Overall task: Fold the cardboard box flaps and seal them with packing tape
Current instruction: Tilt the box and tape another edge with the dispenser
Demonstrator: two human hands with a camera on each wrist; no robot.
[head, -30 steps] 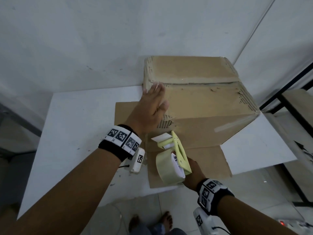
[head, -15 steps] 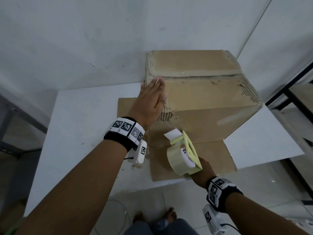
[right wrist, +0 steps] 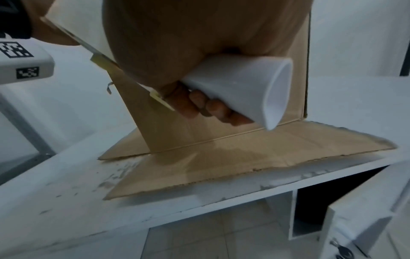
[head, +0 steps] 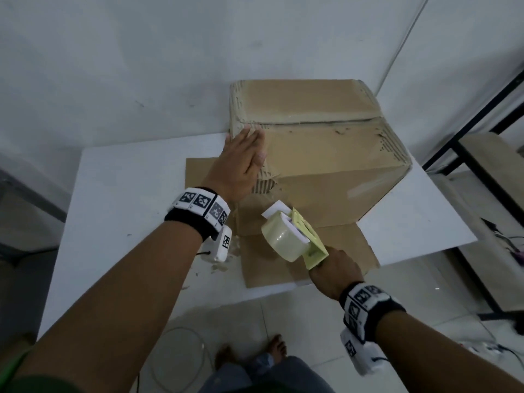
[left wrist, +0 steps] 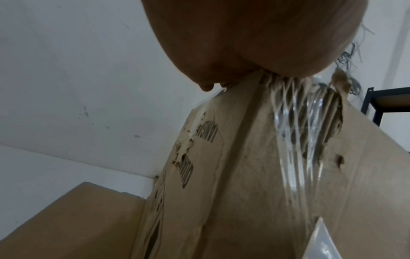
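L hand flat on box top flap; R hand grips tape dispenser near box front.

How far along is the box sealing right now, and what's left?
Done: the top flaps of the cardboard box are folded shut, meeting at the centre seam. In hand: the left hand presses flat on the near-left top corner, and the right hand grips the tape dispenser in front of the box. Left: fresh tape along the seam; the bottom flaps lie splayed on the table.
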